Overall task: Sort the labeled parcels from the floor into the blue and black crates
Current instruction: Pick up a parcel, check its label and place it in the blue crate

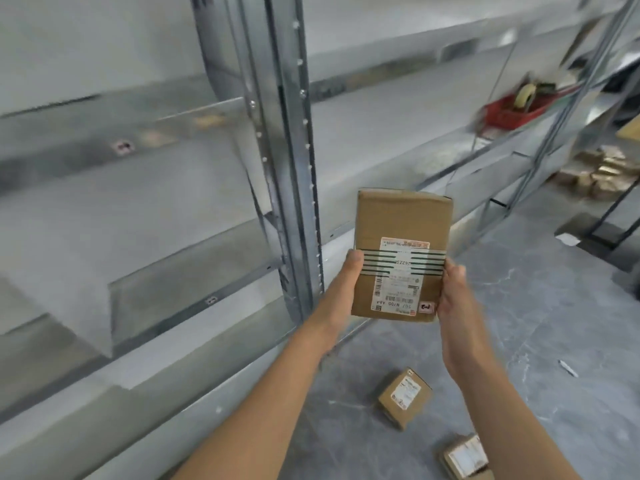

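A brown cardboard parcel with a white shipping label and black stripes is held up in front of me, its label facing me upside down. My left hand grips its left edge and my right hand grips its right edge. Two more labeled parcels lie on the grey floor below: a small one and another at the bottom edge. No blue or black crate is in view.
A metal shelving rack with bare shelves fills the left and centre. A red basket with a tape roll sits on a shelf at right. More cardboard parcels are piled on the floor far right.
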Demonstrator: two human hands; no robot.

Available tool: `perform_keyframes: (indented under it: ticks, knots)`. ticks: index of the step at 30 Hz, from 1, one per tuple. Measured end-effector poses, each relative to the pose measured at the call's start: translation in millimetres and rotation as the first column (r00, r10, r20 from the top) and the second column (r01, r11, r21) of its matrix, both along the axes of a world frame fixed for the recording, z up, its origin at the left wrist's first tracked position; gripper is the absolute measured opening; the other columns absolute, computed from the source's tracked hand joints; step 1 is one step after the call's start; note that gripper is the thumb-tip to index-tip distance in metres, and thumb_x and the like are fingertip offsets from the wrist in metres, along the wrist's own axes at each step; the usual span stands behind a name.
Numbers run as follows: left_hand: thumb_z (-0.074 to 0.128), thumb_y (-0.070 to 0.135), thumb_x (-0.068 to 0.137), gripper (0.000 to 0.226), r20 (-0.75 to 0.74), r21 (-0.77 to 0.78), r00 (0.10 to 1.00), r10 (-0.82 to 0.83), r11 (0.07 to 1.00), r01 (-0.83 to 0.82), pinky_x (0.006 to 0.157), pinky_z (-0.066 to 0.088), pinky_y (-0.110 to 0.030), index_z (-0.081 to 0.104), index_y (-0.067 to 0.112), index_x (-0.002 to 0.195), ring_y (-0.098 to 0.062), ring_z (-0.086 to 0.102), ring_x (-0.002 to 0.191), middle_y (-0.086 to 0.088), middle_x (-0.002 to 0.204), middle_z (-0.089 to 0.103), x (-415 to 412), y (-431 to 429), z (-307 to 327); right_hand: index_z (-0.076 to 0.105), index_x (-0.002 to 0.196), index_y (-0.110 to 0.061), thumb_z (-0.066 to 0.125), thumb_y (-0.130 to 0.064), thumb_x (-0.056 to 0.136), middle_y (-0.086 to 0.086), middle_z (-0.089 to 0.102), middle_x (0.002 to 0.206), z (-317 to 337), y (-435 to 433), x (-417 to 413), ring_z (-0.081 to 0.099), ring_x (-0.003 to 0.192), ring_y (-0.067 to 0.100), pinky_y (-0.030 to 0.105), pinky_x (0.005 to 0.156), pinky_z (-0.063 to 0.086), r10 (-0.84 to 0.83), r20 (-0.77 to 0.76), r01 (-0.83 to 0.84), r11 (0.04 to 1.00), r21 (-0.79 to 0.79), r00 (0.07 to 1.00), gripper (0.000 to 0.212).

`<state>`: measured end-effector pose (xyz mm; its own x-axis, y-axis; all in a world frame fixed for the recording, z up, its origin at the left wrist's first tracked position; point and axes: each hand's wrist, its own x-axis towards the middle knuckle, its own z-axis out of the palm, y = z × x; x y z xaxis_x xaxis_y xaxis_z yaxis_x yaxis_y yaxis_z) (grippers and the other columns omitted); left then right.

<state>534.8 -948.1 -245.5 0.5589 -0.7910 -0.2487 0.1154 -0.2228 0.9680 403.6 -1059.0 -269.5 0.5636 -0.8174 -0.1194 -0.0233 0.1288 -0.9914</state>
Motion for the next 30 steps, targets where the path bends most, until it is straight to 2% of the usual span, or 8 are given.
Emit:
perform_keyframes:
  ticks: [4, 7, 10, 12, 16, 20, 24, 30]
  knots:
    - [0.02, 0.064, 0.105, 0.051, 0.037, -0.05, 0.989, 0.141, 0.989, -0.139, 0.079, 0.039, -0.013, 0.055, 0.047, 0.138, 0.025, 0.061, 0.087, 0.036, 0.108, 0.068, -1, 85, 36, 0.066, 0.131, -0.051, 0.022, -0.071, 0.106, -0.014, 0.074, 0.13, 40, 71, 17, 0.068, 0.121, 0.006, 0.054, 0.119, 0.04, 0.109, 0.028, -0.107, 0.993, -0.052, 0.994, 0.055]
    - [0.018, 0.062, 0.106, 0.047, 0.077, -0.08, 0.973, 0.218, 0.974, -0.212, 0.081, 0.037, -0.013, 0.053, 0.049, 0.136, 0.03, 0.057, 0.086, 0.045, 0.097, 0.066, -6, 159, 59, 0.067, 0.126, -0.048, 0.02, -0.059, 0.112, -0.017, 0.077, 0.121, 64, 132, 27, 0.072, 0.109, 0.0, 0.038, 0.104, 0.049, 0.171, 0.059, -0.167, 0.983, -0.073, 0.983, 0.05]
    - [0.019, 0.062, 0.107, 0.049, 0.108, -0.116, 0.943, 0.314, 0.946, -0.302, 0.083, 0.036, -0.011, 0.049, 0.047, 0.142, 0.03, 0.056, 0.094, 0.045, 0.105, 0.065, -11, 240, 74, 0.067, 0.126, -0.04, 0.023, -0.056, 0.113, -0.022, 0.078, 0.11, 83, 202, 36, 0.072, 0.105, 0.003, 0.029, 0.089, 0.05, 0.263, 0.079, -0.256, 0.963, -0.087, 0.962, 0.049]
    - [0.02, 0.063, 0.106, 0.051, 0.129, -0.12, 0.917, 0.378, 0.924, -0.364, 0.089, 0.036, -0.011, 0.047, 0.047, 0.145, 0.028, 0.054, 0.103, 0.041, 0.116, 0.063, -16, 294, 79, 0.069, 0.126, -0.042, 0.022, -0.059, 0.113, -0.02, 0.078, 0.115, 90, 249, 41, 0.072, 0.109, 0.003, 0.034, 0.096, 0.052, 0.35, 0.086, -0.343, 0.936, -0.086, 0.933, 0.052]
    - [0.022, 0.074, 0.1, 0.06, 0.1, -0.089, 0.858, 0.504, 0.863, -0.497, 0.118, 0.027, -0.032, 0.044, 0.048, 0.15, 0.008, 0.048, 0.129, 0.026, 0.141, 0.056, -31, 402, 83, 0.066, 0.132, -0.052, 0.023, -0.067, 0.109, -0.017, 0.073, 0.13, 94, 346, 49, 0.065, 0.127, 0.009, 0.056, 0.12, 0.039, 0.515, 0.069, -0.51, 0.857, -0.075, 0.854, 0.052]
    - [0.019, 0.067, 0.104, 0.055, 0.099, -0.125, 0.766, 0.636, 0.771, -0.624, 0.102, 0.034, -0.025, 0.049, 0.047, 0.145, 0.027, 0.055, 0.101, 0.034, 0.124, 0.062, -49, 502, 85, 0.068, 0.126, -0.054, 0.022, -0.062, 0.112, -0.02, 0.074, 0.128, 98, 437, 57, 0.066, 0.121, 0.002, 0.053, 0.122, 0.038, 0.65, 0.059, -0.645, 0.759, -0.091, 0.757, 0.048]
    - [0.019, 0.066, 0.105, 0.052, 0.09, -0.118, 0.638, 0.765, 0.644, -0.756, 0.107, 0.036, -0.03, 0.056, 0.05, 0.137, 0.027, 0.057, 0.099, 0.037, 0.113, 0.066, -68, 590, 83, 0.072, 0.119, -0.054, 0.024, -0.067, 0.109, -0.02, 0.075, 0.125, 100, 521, 69, 0.064, 0.125, 0.01, 0.057, 0.123, 0.035, 0.768, 0.038, -0.766, 0.64, -0.062, 0.639, 0.051]
    - [0.018, 0.063, 0.106, 0.05, 0.056, -0.109, 0.418, 0.907, 0.421, -0.9, 0.103, 0.039, -0.025, 0.055, 0.049, 0.138, 0.027, 0.057, 0.1, 0.038, 0.112, 0.068, -90, 692, 74, 0.073, 0.116, -0.054, 0.025, -0.065, 0.11, -0.02, 0.076, 0.123, 93, 631, 89, 0.067, 0.118, 0.003, 0.051, 0.12, 0.04, 0.903, 0.025, -0.901, 0.43, -0.056, 0.429, 0.05]
